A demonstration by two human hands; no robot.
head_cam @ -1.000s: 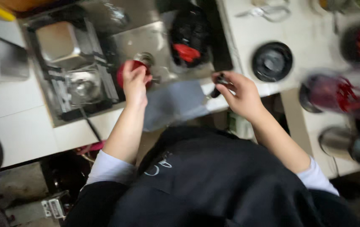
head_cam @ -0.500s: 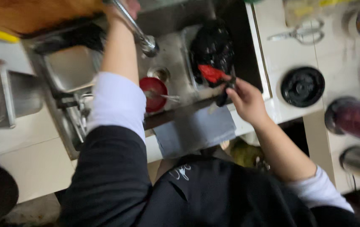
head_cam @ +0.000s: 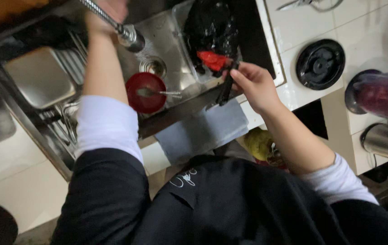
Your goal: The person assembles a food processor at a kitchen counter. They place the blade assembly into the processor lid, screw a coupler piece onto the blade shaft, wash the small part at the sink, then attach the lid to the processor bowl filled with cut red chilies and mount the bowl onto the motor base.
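Observation:
My left hand (head_cam: 105, 13) reaches up over the steel sink (head_cam: 171, 38) and grips the flexible metal faucet hose (head_cam: 112, 22) near its spray head. A red bowl (head_cam: 146, 92) with a metal utensil lying in it sits on the sink floor beside the drain. My right hand (head_cam: 253, 84) holds a dark handled tool (head_cam: 225, 88) at the sink's front edge, just below a red piece (head_cam: 212, 59) lying on a black bag in a clear tub (head_cam: 210, 31).
A grey cloth (head_cam: 203, 131) hangs over the sink's front edge. A square steel pan (head_cam: 40, 77) rests on a rack at the left. On the white tiled counter at the right are a black round lid (head_cam: 321, 63), a blender jar with red contents (head_cam: 380, 95) and a steel cup (head_cam: 384, 140).
My left hand let go of the red bowl, rose to the faucet hose and gripped it. The bowl now lies in the sink. My right hand stayed at the sink edge holding the dark tool.

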